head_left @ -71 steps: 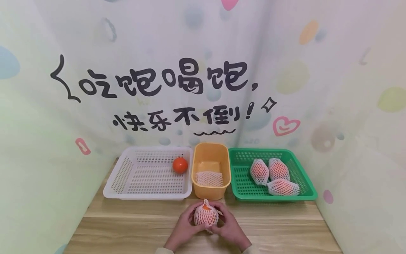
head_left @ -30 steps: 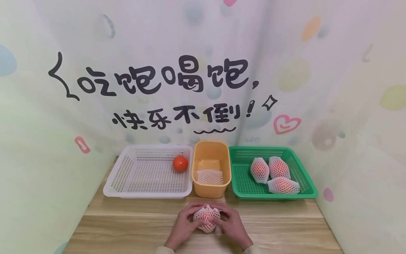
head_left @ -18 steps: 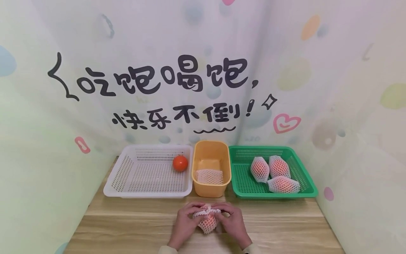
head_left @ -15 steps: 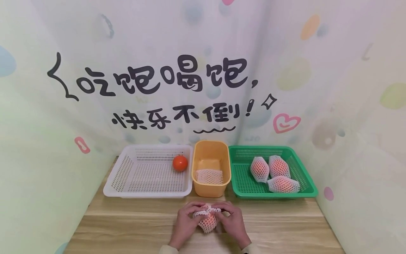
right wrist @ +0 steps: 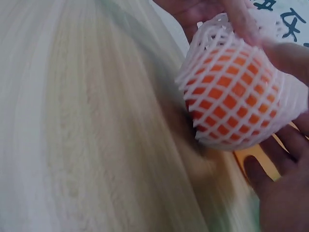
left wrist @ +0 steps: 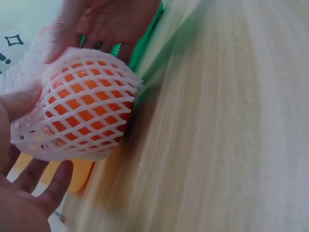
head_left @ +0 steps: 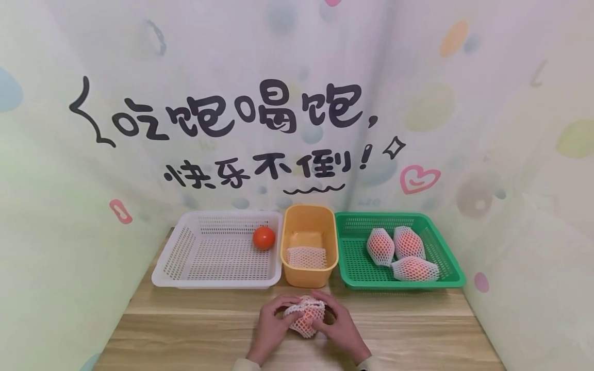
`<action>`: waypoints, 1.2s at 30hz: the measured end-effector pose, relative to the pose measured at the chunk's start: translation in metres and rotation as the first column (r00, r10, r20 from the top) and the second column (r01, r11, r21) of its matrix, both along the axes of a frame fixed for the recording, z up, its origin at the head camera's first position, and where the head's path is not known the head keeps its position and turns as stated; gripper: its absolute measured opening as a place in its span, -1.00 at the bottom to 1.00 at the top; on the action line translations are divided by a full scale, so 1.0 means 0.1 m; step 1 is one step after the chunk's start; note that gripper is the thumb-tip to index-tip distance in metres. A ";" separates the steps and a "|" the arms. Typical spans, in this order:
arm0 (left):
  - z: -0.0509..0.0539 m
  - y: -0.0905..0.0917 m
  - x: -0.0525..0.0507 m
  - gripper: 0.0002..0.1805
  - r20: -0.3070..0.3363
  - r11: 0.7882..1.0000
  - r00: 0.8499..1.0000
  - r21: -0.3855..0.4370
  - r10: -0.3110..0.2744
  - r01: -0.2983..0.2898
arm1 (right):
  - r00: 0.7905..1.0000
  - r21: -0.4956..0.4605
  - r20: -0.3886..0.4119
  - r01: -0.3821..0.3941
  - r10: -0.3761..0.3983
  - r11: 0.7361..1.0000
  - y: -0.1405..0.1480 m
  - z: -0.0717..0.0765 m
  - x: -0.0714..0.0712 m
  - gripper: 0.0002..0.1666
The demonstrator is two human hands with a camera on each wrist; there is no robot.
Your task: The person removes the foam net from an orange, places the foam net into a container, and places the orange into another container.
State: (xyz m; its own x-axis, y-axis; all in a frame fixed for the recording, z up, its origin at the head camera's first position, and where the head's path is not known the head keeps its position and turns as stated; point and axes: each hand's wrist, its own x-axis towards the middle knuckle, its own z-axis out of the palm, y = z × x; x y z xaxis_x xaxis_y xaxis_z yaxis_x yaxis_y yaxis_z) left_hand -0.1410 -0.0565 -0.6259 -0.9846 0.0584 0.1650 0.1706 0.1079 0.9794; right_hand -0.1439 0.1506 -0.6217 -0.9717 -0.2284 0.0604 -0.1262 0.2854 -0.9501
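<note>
Up goes the right hand (head_left: 341, 327), its forefinger lifted and its thumb slid lower, and the rim of the foam net (head_left: 305, 330), a flat pinched line half a second ago, now gapes into a loose mouth on top. Inside sits the orange-red fruit (head_left: 308, 317), midway between the left and right edges of the wooden table (head_left: 195, 330) and well forward of its back edge; whether it touches the wood, nobody can tell from these views.

Both hands are on it! The left hand (head_left: 271, 324) grips from the left, thumb pressed on the mesh, fingers curved round the far side. The right hand grips from the right, thumb on the mesh too, fingers round behind. Up close in the wrist views, the mesh stretches in diamonds over the skin, orange-red showing through, while the net bunches loosely under the thumbs.

Along the back edge, three containers stand in a row. At the back left corner it's the white basket (head_left: 215, 283), one bare tomato (head_left: 264, 238) near its right wall. Mid-edge comes the yellow bin (head_left: 306, 279), right behind the hands, a flat foam sleeve (head_left: 306, 258) lying inside. And at the back right corner, the green basket (head_left: 403, 284) carries three wrapped fruits (head_left: 416, 269) in its right half, two standing side by side and one lying crosswise in front.
</note>
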 end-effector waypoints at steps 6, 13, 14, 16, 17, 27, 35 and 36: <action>-0.05 -0.09 0.02 -0.27 0.109 0.988 0.982 -0.008 -0.151 0.153 | 0.996 -0.017 0.040 -0.075 0.075 0.997 0.01 -0.05 -0.02 -0.33; -0.11 -0.11 0.01 -0.33 0.054 0.980 0.981 -0.058 -0.186 0.189 | 0.999 -0.048 0.024 -0.036 0.038 0.998 -0.01 -0.06 0.00 -0.42; -0.11 -0.11 0.01 -0.38 0.039 0.983 0.985 -0.067 -0.166 0.168 | 0.999 -0.045 0.017 -0.026 0.027 0.999 -0.01 -0.06 0.00 -0.45; -0.11 -0.10 0.00 -0.44 0.022 0.988 0.991 -0.084 -0.128 0.130 | 1.000 -0.028 -0.011 -0.002 0.002 1.000 -0.02 -0.05 0.00 -0.51; -0.10 -0.10 0.00 -0.47 0.007 0.989 0.993 -0.090 -0.115 0.115 | 0.999 -0.018 -0.030 0.011 -0.012 1.000 -0.03 -0.05 0.00 -0.53; -0.02 -0.08 -0.01 -0.57 -0.051 0.990 0.999 -0.137 0.013 -0.020 | 0.947 -0.056 -0.292 0.121 -0.132 0.991 -0.16 -0.01 -0.03 -0.57; 0.04 -0.08 -0.02 -0.66 -0.050 0.994 0.998 -0.098 0.036 -0.041 | 0.976 -0.022 -0.189 0.102 -0.105 0.995 -0.15 0.06 -0.02 -0.49; 0.04 -0.09 -0.02 -0.68 -0.050 0.994 0.998 -0.102 0.035 -0.040 | 0.982 -0.002 -0.173 0.079 -0.078 0.997 -0.14 0.07 -0.02 -0.46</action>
State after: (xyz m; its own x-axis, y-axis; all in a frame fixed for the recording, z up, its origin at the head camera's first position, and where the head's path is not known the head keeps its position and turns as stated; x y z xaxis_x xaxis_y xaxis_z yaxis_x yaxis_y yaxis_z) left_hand -0.1426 -0.0654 -0.6219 -0.9774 0.0406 0.2075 0.2114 0.2147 0.9535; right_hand -0.1461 0.1370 -0.6150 -0.9615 -0.1530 0.2283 -0.2657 0.3058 -0.9142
